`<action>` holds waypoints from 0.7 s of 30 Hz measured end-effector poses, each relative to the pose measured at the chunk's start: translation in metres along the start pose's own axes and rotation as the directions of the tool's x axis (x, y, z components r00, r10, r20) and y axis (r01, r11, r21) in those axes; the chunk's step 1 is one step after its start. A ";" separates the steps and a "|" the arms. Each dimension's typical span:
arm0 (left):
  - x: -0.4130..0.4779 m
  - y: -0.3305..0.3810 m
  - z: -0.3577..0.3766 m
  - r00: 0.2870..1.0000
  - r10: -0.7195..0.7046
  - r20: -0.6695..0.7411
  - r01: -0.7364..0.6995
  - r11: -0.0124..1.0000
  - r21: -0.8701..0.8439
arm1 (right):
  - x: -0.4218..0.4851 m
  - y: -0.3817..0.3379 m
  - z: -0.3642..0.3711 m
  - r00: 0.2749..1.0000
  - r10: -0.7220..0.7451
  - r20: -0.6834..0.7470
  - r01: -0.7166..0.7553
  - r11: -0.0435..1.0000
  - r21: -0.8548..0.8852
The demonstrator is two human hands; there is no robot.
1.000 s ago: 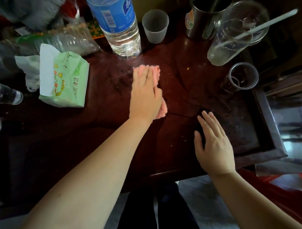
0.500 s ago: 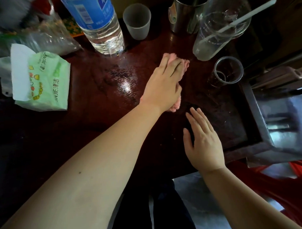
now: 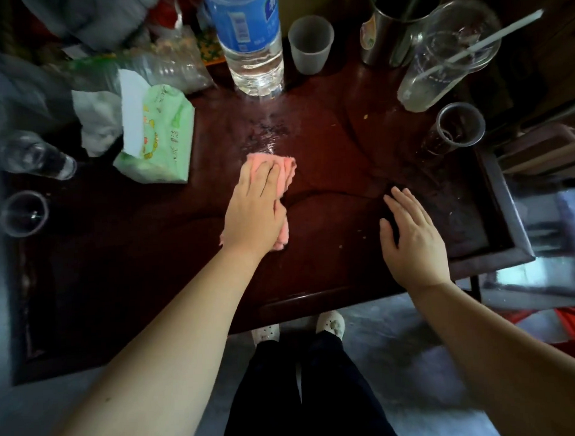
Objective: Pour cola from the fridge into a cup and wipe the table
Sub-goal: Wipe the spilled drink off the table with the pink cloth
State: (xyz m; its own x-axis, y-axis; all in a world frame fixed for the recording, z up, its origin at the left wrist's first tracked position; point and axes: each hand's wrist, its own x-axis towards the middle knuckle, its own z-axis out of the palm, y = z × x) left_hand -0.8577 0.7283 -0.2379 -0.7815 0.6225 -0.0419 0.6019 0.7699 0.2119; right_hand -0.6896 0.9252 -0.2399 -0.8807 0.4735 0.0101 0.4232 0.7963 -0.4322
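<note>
Left hand (image 3: 255,212): palm down, fingers straight and together, pressing flat on the pink cloth (image 3: 286,167) without curling round it.
Pink cloth: under the left hand on the tabletop (image 3: 336,170), its edge showing past the fingertips and along the hand's right side.
Right hand (image 3: 411,243): released, palm down, fingers straight, resting on the tabletop to the right of the left hand, apart from the cloth.
Wet patch (image 3: 270,133): just beyond the left fingertips.
Water bottle (image 3: 250,39): upright, farther beyond that patch.
Plastic cup (image 3: 311,44): just right of the bottle.
Tissue pack (image 3: 159,140): left of the left hand.
</note>
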 end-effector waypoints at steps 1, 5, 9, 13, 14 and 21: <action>-0.009 -0.003 -0.002 1.000 -0.016 0.006 0.016 1.000 -0.012 | 0.000 -0.001 0.000 1.000 0.003 0.004 -0.003 1.000 -0.008; -0.037 -0.014 -0.009 0.999 -0.008 0.040 0.008 1.000 0.000 | -0.003 -0.006 -0.002 0.999 0.001 0.054 0.003 0.997 -0.078; -0.065 -0.037 -0.014 0.997 0.007 0.073 -0.009 1.000 0.025 | -0.021 -0.036 -0.003 1.000 0.012 -0.002 -0.012 0.998 -0.055; -0.098 -0.068 -0.022 0.993 -0.062 0.102 0.057 0.997 0.059 | -0.048 -0.086 0.013 0.999 -0.001 0.055 0.001 1.000 0.000; -0.106 -0.077 -0.025 0.989 -0.094 0.111 0.087 0.994 0.070 | -0.054 -0.099 0.019 0.997 -0.014 0.078 0.013 1.000 0.009; -0.167 -0.152 -0.046 0.953 -0.288 0.099 0.267 0.946 0.186 | -0.076 -0.180 0.057 0.971 -0.136 0.199 0.131 0.991 0.038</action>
State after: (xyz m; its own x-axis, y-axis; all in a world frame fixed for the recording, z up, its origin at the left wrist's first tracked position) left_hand -0.8257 0.5009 -0.2179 -0.9014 0.3852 -0.1976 0.3915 0.9201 0.0076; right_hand -0.7109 0.7243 -0.2137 -0.9548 0.2761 -0.1104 0.2953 0.8367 -0.4613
